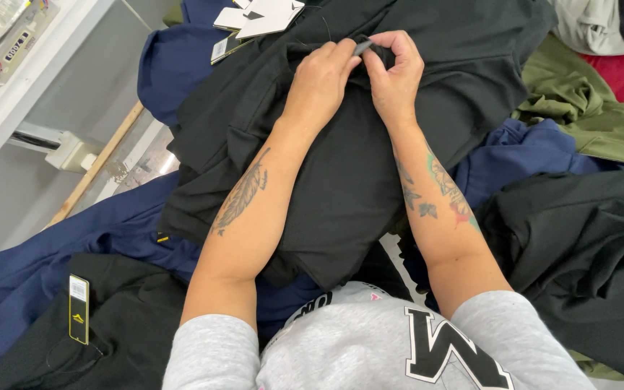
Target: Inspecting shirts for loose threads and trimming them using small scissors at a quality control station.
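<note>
piled clothing covers the whole work surface, so i can't see the table itself, only layers of fabric. i've got a black garment (341, 166) spread on top in the middle, and both hands meet at its far edge. my left hand (321, 76) pinches a fold of the black cloth, and my right hand (396, 72) pinches a small dark bit (365, 48) right against it, fingertips touching. what that bit is, i can't tell. to do this well, i judge i should keep the fabric taut between the two pinches and work close to the fingertips. navy blue garments (52, 253) lie underneath and to the left, an olive green one (586, 108) at the right, and more black cloth (586, 260) beside my right forearm. white card tags (261, 16) sit at the far edge, and a yellow-and-black hang tag (79, 308) nearer me. a pale wall and shelf (16, 94) run along the left.
</note>
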